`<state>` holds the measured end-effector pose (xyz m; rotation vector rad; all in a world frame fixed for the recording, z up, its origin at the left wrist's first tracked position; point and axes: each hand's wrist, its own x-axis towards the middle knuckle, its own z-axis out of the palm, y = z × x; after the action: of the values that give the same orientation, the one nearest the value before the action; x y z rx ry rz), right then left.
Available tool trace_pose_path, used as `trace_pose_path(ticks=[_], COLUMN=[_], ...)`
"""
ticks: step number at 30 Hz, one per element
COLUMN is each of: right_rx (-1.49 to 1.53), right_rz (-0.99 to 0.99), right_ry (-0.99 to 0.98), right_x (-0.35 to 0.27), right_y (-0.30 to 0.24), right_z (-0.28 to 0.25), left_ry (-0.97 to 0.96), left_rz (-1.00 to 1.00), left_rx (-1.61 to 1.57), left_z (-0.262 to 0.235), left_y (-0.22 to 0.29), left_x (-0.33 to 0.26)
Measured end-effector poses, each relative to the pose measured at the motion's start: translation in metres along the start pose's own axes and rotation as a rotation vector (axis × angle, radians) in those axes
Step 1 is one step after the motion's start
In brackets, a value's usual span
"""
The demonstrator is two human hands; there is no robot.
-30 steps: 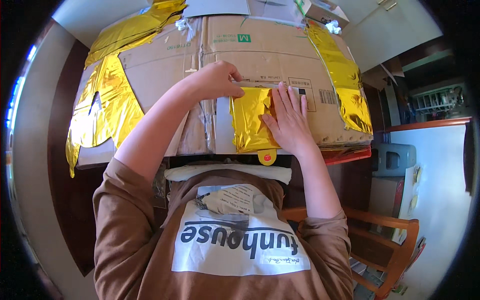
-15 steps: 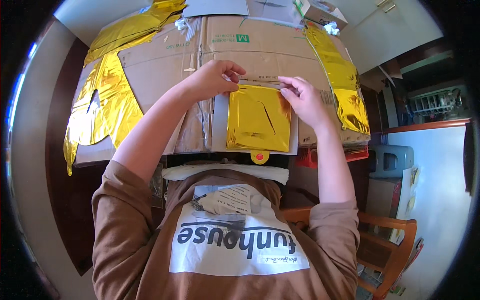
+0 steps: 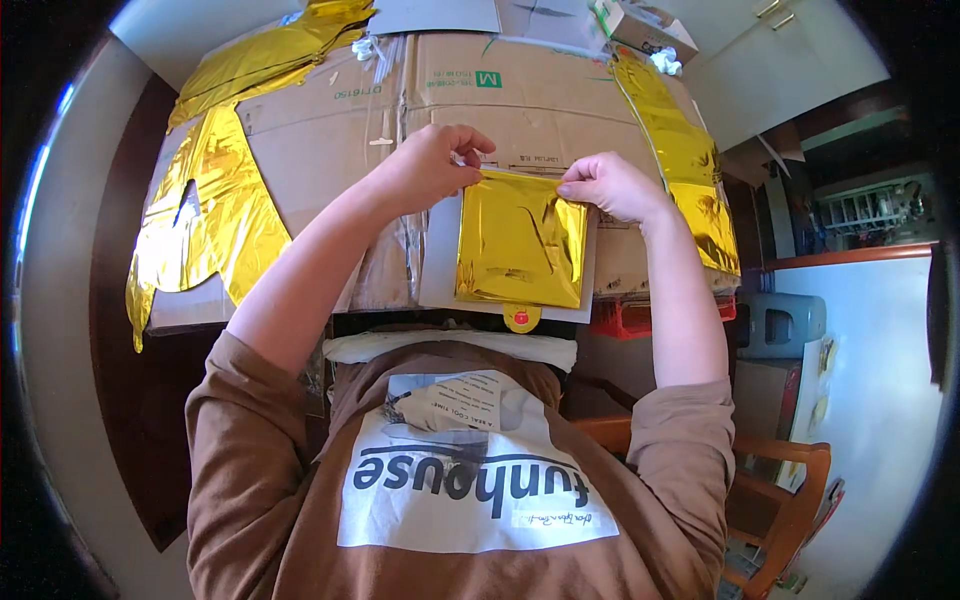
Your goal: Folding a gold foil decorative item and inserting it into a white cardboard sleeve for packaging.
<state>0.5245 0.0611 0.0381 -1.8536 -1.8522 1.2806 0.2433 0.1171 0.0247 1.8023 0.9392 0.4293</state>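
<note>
A folded gold foil sheet, square and shiny with a few creases, lies on a pale flat board in front of me. My left hand is closed in a pinch at the foil's far left corner. At the far right corner, thumb and fingertips of my right hand pinch the foil's edge. A small yellow rounded tab with a red mark sticks out below the near edge. To the left, a flat gold foil letter-shaped balloon hangs partly over the table's edge.
Cardboard covers the worktop. More gold foil lies at the far left, and a long gold foil piece runs down the right. A small box sits at the far right. A wooden chair and grey-blue stool stand right.
My right hand has come down onto the foil's far right corner and pinched it. The foil has shifted slightly right, with its creases changed. My left hand keeps its pinch.
</note>
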Motion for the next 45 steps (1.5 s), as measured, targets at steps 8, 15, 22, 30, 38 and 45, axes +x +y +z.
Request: trace_pose_path(ticks=[8,15,22,30,38,45], right_rx=[-0.070,-0.141,0.208,0.003,-0.056,-0.088], right_rz=[-0.014,-0.017,-0.031,-0.044,-0.048,-0.081], right_ry=[0.064,0.150,0.166,0.351,0.379,0.412], right_x=[0.005,-0.009,-0.004,-0.010,-0.005,-0.006], right_y=[0.003,-0.006,0.015,0.007,0.014,0.012], right_z=[0.012,0.015,0.010,0.018,0.024,0.027], left_ry=[0.063,0.101,0.124,0.163,0.317,0.260], left_rz=[0.101,0.137,0.131,0.120,0.238,0.594], left_rx=[0.252,0.290,0.266,0.317,0.504,0.616], left_z=[0.008,0.015,0.019,0.019,0.020,0.038], left_y=[-0.010,0.004,0.004,0.000,-0.004,-0.006], left_x=[0.002,-0.007,-0.010,-0.012,-0.023,-0.037])
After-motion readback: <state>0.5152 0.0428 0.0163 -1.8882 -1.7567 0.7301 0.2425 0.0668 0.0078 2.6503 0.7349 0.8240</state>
